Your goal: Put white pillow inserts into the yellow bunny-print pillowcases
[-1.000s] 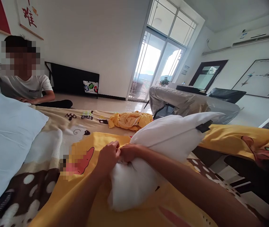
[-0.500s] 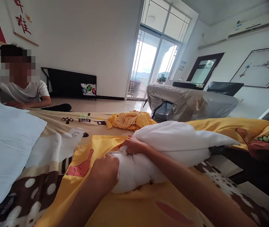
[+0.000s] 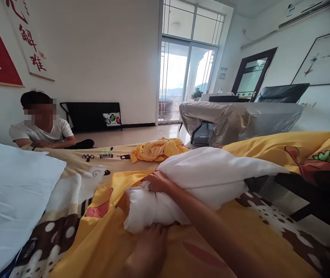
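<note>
A white pillow (image 3: 205, 166) lies across a yellow pillowcase (image 3: 95, 235) with pink printed shapes, its near end bunched up on the cloth. My right hand (image 3: 157, 181) is closed on a pinched fold of the pillow at its upper left. Against the pillow's lower edge, where it meets the pillowcase, rests my left hand (image 3: 153, 239). Its fingertips are tucked out of sight and the forearm is blurred, so its grip is unclear.
A second white pillow (image 3: 14, 193) lies at the left on the patterned blanket (image 3: 86, 177). Crumpled yellow cloth (image 3: 159, 150) sits beyond the pillow, more yellow bedding (image 3: 257, 144) at right. A person (image 3: 43, 131) sits past the left edge; a plastic-covered desk (image 3: 228, 119) stands behind.
My left hand has let go of the pillow's left end and moved down and right to its near edge. My right hand keeps its hold. The view has tilted slightly.
</note>
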`<state>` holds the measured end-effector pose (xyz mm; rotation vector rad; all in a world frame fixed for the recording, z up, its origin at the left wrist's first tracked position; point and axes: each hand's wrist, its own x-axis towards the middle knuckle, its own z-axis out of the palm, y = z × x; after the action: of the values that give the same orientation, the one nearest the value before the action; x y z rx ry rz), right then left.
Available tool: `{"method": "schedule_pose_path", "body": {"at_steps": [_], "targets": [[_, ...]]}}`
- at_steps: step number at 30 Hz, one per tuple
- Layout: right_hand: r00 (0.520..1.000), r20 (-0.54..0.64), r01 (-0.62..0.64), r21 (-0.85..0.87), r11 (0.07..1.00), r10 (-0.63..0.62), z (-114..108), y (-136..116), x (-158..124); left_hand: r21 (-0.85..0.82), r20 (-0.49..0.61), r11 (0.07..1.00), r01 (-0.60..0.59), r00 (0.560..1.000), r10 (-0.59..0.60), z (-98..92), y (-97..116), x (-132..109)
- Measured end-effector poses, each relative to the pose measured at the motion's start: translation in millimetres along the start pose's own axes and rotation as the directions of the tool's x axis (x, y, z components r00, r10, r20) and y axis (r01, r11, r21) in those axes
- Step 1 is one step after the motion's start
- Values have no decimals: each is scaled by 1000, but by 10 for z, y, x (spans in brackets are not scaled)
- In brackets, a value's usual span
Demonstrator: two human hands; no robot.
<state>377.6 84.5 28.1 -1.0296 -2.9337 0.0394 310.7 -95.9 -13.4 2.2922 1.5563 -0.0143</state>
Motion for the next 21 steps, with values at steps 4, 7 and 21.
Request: {"method": "schedule_pose_path", "body": {"at_steps": [4, 7, 21], "targets": [[999, -32, 13, -3, 1000, -13, -98, -26, -81, -58, -13, 995, 80, 997, -81, -67, -54, -233], [999, -50, 16, -18, 1000, -17, -303, -2, -129, 12, 35, 999, 31, 999, -32, -380, -87, -487], [953, -236, 183, -59, 981, -192, -334, -652, -783, 208, -239, 977, -40, 967, 90, -957, -209, -777]]}}
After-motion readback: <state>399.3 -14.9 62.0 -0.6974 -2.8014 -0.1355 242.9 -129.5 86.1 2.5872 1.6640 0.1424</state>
